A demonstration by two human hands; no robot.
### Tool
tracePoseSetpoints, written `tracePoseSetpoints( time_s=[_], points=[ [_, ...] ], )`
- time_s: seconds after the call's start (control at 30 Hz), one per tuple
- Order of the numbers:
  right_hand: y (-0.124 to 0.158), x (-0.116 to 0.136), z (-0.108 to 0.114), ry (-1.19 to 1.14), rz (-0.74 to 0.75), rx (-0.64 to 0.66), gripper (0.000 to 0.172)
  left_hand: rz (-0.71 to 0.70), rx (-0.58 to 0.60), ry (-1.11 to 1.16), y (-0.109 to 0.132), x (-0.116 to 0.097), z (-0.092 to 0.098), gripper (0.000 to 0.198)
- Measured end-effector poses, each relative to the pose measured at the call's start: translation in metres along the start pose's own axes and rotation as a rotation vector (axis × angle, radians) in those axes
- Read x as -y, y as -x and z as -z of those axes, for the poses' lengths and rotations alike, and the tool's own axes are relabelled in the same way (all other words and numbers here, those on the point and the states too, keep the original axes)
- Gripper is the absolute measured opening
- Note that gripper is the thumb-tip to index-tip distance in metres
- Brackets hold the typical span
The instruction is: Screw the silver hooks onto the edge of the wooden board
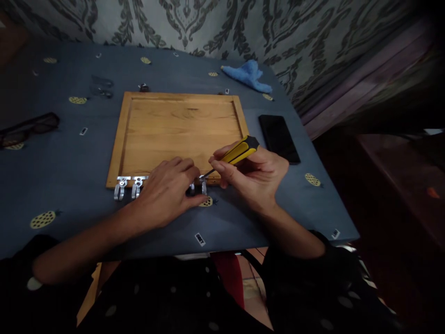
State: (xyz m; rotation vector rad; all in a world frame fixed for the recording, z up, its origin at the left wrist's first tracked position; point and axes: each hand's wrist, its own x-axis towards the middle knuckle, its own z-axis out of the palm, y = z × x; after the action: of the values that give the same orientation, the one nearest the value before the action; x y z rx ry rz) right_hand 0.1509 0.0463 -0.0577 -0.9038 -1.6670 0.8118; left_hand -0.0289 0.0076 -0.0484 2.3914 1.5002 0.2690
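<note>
A framed wooden board (184,134) lies flat on the table, with a metal hook rail (138,181) along its near edge. Several silver hooks hang from the rail over the board's edge. My right hand (255,174) grips a yellow and black screwdriver (239,150), its tip down at the rail's right end. Across the middle of the rail lies my left hand (170,190), covering part of it. The left fingers are bent by the right-end hooks, and whether they pinch the rail is hidden.
Right of the board lies a black phone (279,139). A blue cloth (248,75) is at the back. Dark-framed glasses (29,129) rest at the left, and small metal and clear pieces (102,86) lie behind. The blue-grey tablecloth (76,162) has pineapple prints; a patterned curtain (194,23) hangs behind.
</note>
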Motion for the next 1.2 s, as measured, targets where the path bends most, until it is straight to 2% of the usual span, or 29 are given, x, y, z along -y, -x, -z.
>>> tracePoseSetpoints(
  time_s=[0.17, 0.33, 0.5, 0.83, 1.2],
  points=[
    [-0.003, 0.004, -0.002, -0.089, -0.044, -0.020, 0.026, -0.005, -0.015, 0.005, 0.000, 0.001, -0.001, 0.035],
    [-0.010, 0.015, 0.006, -0.132, -0.097, 0.060, 0.029, -0.013, -0.018, -0.031, 0.000, -0.001, 0.001, 0.033],
    [-0.012, 0.021, 0.012, -0.124, -0.094, 0.061, 0.027, 0.000, 0.007, -0.039, -0.001, -0.002, 0.004, 0.036],
    [-0.013, 0.013, 0.010, -0.033, -0.071, 0.064, 0.032, 0.023, 0.019, -0.006, -0.002, -0.002, 0.005, 0.036],
    [-0.011, 0.012, 0.008, -0.057, -0.076, 0.065, 0.034, 0.008, -0.007, -0.018, -0.001, -0.002, 0.004, 0.034]
  ],
)
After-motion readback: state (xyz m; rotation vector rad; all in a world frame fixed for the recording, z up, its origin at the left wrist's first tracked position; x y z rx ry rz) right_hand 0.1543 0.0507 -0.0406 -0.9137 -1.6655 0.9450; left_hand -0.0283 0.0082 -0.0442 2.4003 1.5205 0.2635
